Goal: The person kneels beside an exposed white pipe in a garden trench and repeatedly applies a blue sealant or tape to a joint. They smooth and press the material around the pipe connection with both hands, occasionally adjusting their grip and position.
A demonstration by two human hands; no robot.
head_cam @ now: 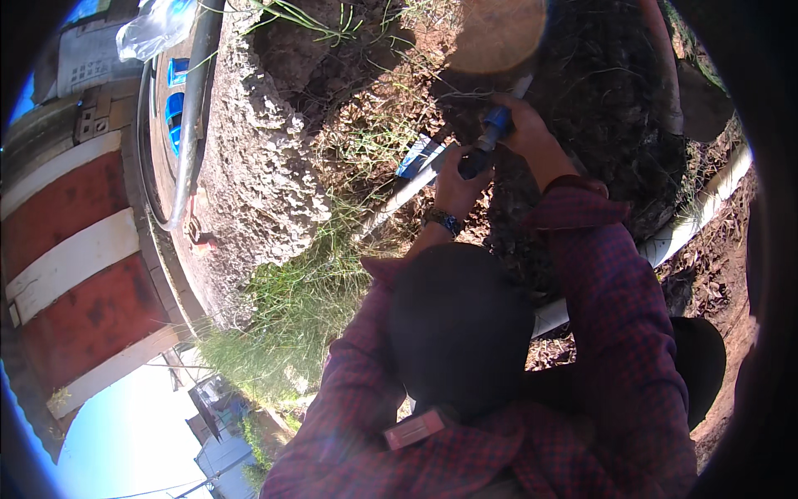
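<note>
My left hand (458, 187) is closed around a dark ring-shaped pipe fitting (475, 163), at the end of a thin white pipe (399, 203) that slants up from the grass. Just up and to the right, my right hand (527, 128) grips a blue pipe fitting (497, 118). A short grey-white piece lies between the two fittings, and a pale pipe end (522, 86) sticks out past the right hand. Some right-hand fingers are hidden behind the blue fitting. Beside the white pipe lies a blue-and-white piece (419, 156), perhaps a packet.
Rough masonry (268, 162) borders the dug soil on the left, with a bent grey pipe (190, 137), blue parts (176, 112) and a clear plastic bag (156, 31) beyond. Green grass (305, 299) grows near my left arm. A thicker white pipe (698, 215) crosses at right.
</note>
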